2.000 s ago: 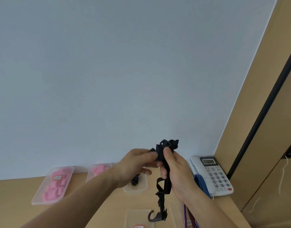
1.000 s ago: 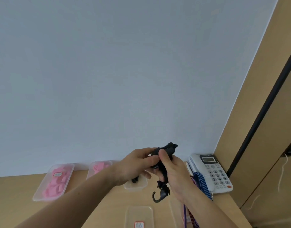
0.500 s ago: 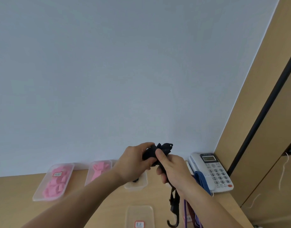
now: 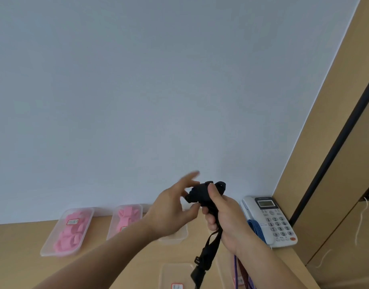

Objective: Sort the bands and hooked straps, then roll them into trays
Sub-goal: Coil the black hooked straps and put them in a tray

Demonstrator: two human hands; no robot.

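A black hooked strap [image 4: 202, 197] is held up in front of the wall, partly wound into a roll. My right hand [image 4: 225, 217] grips the roll, thumb on top, and the loose tail [image 4: 208, 255] hangs down past the frame's lower edge. My left hand [image 4: 171, 209] is just left of the roll with its fingers spread and blurred; the thumb is near the roll's underside. Two clear trays [image 4: 54, 250] [image 4: 114, 220] with pink rolled bands stand at the back left of the table.
A clear tray [image 4: 175, 236] lies behind my left hand and another clear tray [image 4: 169, 274] sits at the near edge. Purple and striped straps [image 4: 245, 278] lie on the right. A white desk phone [image 4: 271, 220] stands by the wooden cabinet [image 4: 335, 184].
My left hand has let go of the roll and spread its fingers. The strap's tail has swung from one frame to another; its hook now hangs out of view.
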